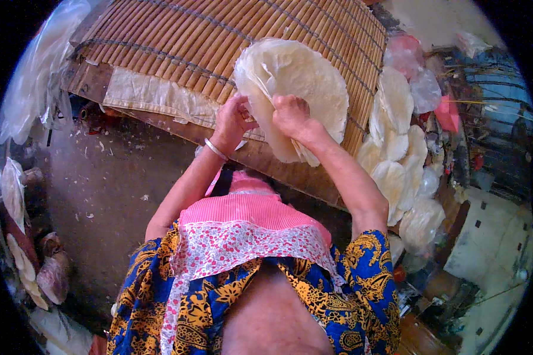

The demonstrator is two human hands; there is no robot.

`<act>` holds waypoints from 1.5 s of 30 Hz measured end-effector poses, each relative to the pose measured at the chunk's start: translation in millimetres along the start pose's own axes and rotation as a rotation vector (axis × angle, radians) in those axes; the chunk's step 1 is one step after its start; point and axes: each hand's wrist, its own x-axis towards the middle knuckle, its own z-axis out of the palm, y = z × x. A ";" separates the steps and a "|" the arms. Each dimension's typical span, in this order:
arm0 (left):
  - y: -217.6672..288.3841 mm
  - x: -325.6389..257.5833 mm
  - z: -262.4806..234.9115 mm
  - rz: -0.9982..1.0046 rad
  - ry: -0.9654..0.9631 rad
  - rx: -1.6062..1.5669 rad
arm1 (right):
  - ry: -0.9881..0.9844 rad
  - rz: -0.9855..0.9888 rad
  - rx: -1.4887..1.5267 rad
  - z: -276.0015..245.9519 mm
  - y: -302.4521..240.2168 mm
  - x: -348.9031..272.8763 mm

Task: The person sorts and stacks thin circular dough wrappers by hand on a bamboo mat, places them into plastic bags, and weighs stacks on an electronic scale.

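A stack of thin, pale, round dough sheets (314,77) stands partly folded at the front edge of the bamboo mat. My right hand (291,115) is closed in a fist around the near edge of some sheets, which bend up toward the left. My left hand (232,123), with a light bangle at the wrist, is beside the left edge of the folded sheets. Its thumb and fingers are curved apart, and nothing shows between them. Whether its fingertips touch the sheets is hard to see.
The slatted bamboo mat (177,35) lies on a wooden table, with a pale cloth (160,94) along its front edge. More round sheets (392,177) are piled at the right. Clear plastic bags (41,71) hang at the left. Scraps dot the dark floor (106,201).
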 end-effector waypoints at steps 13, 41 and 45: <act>-5.8 12.4 29.0 0.302 0.285 0.518 | -0.033 0.171 0.087 -22.5 -16.2 -2.4; -17.0 23.3 -45.0 0.135 0.374 0.518 | 0.493 0.114 0.045 -272.8 224.7 -74.1; 5.6 2.0 -18.6 0.308 0.289 0.585 | 0.148 -0.107 0.323 -186.3 115.6 -48.7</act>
